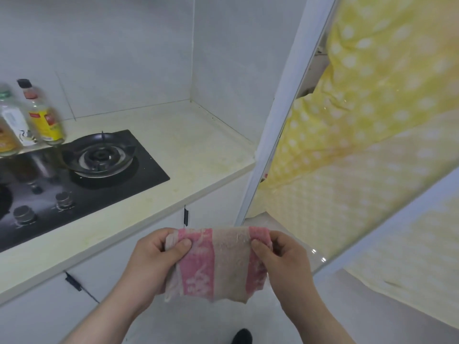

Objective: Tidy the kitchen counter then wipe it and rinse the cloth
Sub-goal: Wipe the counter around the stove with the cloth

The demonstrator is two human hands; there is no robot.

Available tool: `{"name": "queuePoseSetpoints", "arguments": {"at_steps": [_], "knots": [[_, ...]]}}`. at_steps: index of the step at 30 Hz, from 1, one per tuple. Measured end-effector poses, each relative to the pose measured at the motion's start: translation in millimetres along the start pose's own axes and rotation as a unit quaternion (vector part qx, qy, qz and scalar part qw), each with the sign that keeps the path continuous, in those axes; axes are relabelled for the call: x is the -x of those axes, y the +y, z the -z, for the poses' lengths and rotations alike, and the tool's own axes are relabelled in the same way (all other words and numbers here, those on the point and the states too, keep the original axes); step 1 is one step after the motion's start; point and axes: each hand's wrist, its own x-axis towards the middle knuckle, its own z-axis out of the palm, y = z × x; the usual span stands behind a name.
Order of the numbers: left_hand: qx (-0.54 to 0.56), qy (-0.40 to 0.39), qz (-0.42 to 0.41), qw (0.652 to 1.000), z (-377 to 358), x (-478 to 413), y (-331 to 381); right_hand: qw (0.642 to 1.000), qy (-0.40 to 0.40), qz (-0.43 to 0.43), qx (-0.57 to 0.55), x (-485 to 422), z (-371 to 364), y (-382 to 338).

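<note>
While three bottles (29, 120) stand at the far left behind the black stove (82, 175) on the pale table (198, 150), the left hand (154, 256) pinches one top corner of the pink and beige cloth (216, 264). Right hand (280, 254) pinches the other corner, fingers curled, in front of the table edge. Rightmost hangs a yellow dotted curtain (372, 120), seemingly behind a glass door.

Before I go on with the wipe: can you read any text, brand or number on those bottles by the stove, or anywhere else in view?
No text is readable.
Yellow-label bottle: red patches with print, too blurred to read.
White-label bottle: dark marks low on the label, blurred, unreadable.
Orange-label bottle at the left edge: cut off and blurred.
Stove knobs: no legible markings.
Cloth: woven pattern, no words.
</note>
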Motion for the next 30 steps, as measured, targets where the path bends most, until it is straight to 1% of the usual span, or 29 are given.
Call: {"name": "queuePoseSetpoints", "arguments": {"at_steps": [6,10,12,15,20,25,30], "knots": [[0.001,0.020,0.009,1.000,-39.0,-70.7,5.7,0.999,-0.043,0.003,0.005,-95.5,11.8,8.1],[-0.036,0.030,0.016,0.999,-72.0,-125.6,6.5,0.997,-0.066,0.008,0.031,-167.4,26.8,12.7],[-0.066,0.029,0.011,0.997,-88.9,-150.8,8.4,0.997,-0.073,0.015,0.035,-200.7,36.9,10.1],[-0.078,0.022,-0.004,0.997,-114.5,-183.6,14.6,0.995,-0.084,0.035,0.043,-244.9,52.0,2.5],[-0.080,0.014,-0.021,0.996,-143.0,-228.5,25.2,0.995,-0.065,0.051,0.052,-306.7,61.2,-3.3],[-0.083,0.034,-0.023,0.996,-151.9,-271.2,33.9,0.994,-0.055,0.054,0.082,-358.6,50.8,-3.1],[-0.132,0.028,-0.012,0.991,-147.1,-325.2,29.8,0.994,-0.061,0.033,0.082,-408.5,30.4,-5.4]]}}
